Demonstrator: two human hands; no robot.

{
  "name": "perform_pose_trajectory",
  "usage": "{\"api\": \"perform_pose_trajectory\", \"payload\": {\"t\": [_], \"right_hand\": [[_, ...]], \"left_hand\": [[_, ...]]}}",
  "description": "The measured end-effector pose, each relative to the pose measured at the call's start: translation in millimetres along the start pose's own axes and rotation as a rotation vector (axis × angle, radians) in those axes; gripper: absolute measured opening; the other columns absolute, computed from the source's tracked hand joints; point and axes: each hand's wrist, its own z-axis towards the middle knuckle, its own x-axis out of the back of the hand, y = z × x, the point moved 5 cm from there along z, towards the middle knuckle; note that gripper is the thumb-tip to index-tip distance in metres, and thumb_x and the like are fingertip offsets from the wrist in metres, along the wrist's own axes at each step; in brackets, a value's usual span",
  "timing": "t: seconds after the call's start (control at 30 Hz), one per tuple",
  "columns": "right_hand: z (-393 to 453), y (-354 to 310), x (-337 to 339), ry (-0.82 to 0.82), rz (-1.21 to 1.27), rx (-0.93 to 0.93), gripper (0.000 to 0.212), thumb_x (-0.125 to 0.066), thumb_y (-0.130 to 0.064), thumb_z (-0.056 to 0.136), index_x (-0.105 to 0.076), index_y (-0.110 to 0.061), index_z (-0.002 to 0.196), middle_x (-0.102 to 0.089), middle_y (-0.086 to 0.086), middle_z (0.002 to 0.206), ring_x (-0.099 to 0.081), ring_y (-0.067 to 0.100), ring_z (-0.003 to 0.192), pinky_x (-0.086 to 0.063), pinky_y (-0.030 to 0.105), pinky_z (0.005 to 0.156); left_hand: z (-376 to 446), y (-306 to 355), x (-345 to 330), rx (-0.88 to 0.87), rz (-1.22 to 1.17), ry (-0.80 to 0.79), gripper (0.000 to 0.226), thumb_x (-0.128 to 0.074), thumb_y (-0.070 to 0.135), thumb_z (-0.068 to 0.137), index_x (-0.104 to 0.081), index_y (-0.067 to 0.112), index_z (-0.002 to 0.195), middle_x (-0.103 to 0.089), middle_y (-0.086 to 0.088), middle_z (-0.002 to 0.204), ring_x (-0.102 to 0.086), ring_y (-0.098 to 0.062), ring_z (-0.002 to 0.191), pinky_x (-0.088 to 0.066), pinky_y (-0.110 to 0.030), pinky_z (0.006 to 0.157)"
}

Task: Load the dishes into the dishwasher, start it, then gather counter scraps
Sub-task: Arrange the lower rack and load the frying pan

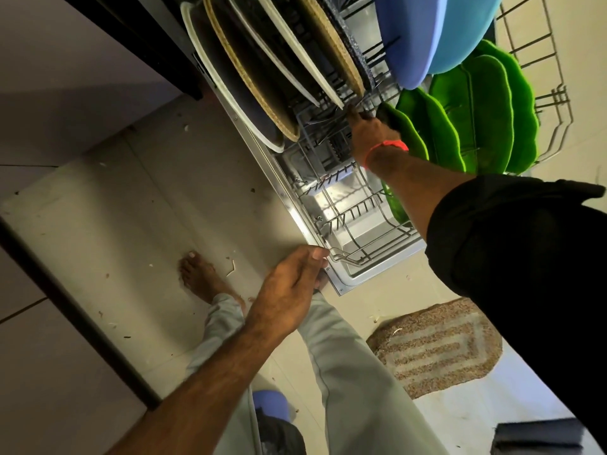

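Observation:
The dishwasher's lower wire rack is pulled out over the open door. It holds several upright dishes: dark plates with tan and white rims, blue plates and green leaf-shaped plates. My right hand reaches deep into the rack and grips a green leaf-shaped plate at its near end, among the tines. My left hand grips the near corner of the open door, thumb on top beside the rack's front wire.
A beige tiled floor dotted with small scraps lies left of the door. My bare foot stands there. A woven mat lies on the floor below the door. A dark cabinet edge runs along the top left.

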Motion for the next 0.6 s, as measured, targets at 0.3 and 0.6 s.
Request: {"api": "perform_pose_trajectory", "payload": {"t": [0.3,0.6], "right_hand": [[-28.1,1.8,-15.9,0.267,0.275,-0.007,0.064,-0.047,-0.004,0.09,-0.031,-0.021,0.15,-0.037,0.013,0.151,-0.043,0.036,0.129,-0.05,0.05,0.094],[-101.5,3.9,-40.9,0.409,0.759,-0.097,0.04,-0.052,0.0,0.09,-0.06,-0.013,0.127,-0.062,0.01,0.124,-0.062,0.027,0.099,-0.052,0.038,0.091]], "left_hand": [[8.2,8.2,8.2,-0.01,0.009,0.007,0.035,-0.037,0.051,0.1,-0.064,0.034,0.113,-0.07,0.012,0.102,-0.067,-0.007,0.081,-0.048,-0.01,0.069],[26.2,24.8,27.7,-0.01,0.004,0.069,0.029,-0.042,0.041,0.105,-0.066,0.028,0.117,-0.069,0.017,0.103,-0.069,-0.011,0.08,-0.046,-0.019,0.066]]}}
